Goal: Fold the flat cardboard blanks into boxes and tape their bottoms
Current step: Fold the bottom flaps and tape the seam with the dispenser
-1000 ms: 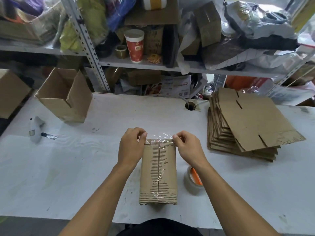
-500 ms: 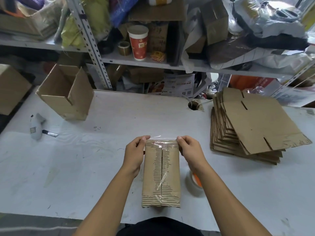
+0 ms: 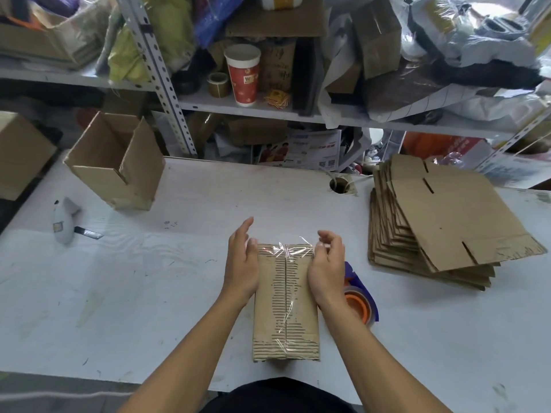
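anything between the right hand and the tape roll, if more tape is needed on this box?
Nothing visible. The tape roll lies on the table right beside the right hand, at the wrist; the box is on the hand's other side.

Box [image 3: 286, 302]: matt brown corrugated cardboard, outer skin torn, ribs exposed; glossy clear tape [image 3: 287, 251] along seam. Blanks [image 3: 447, 222] at right edge: same matt cardboard. Table [image 3: 149, 278]: white, smooth, scuffed. Cup [image 3: 243, 76]: paper. Shelf post [image 3: 161, 76]: perforated grey metal.
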